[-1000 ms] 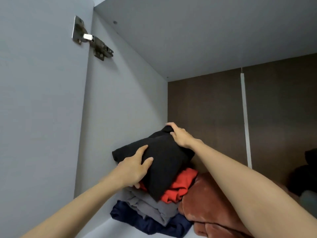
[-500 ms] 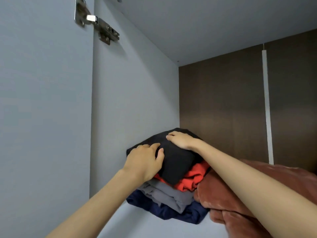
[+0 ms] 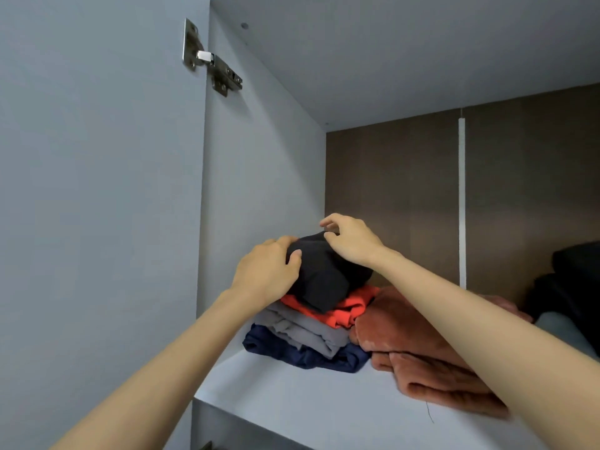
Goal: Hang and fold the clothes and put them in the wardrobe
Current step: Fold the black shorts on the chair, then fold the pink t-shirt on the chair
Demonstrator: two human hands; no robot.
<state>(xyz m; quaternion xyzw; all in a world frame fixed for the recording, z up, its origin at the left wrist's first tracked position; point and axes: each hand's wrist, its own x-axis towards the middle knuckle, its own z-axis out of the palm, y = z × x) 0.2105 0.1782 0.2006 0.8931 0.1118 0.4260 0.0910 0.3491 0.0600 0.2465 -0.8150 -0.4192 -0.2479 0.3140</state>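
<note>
A folded black garment [image 3: 328, 277] lies on top of a stack in the wardrobe, over a red-orange garment [image 3: 344, 311], a grey garment [image 3: 308, 332] and a navy garment [image 3: 302, 354]. My left hand [image 3: 266, 274] presses against the black garment's left side, thumb on its front. My right hand [image 3: 352, 240] hovers over its top rear edge with the fingers loosely curled and lifted off the cloth; the heel of the hand is near or on the fabric.
The stack sits on a white shelf [image 3: 292, 407] against the wardrobe's left wall [image 3: 259, 190]. A rust-brown fleece blanket [image 3: 422, 362] lies right of the stack. Dark clothes [image 3: 571, 287] are at the far right. The open door with a metal hinge [image 3: 211, 63] is on the left.
The black garment has settled onto the stack. My right hand's fingers have lifted off its top. My left hand has slid up along its left side.
</note>
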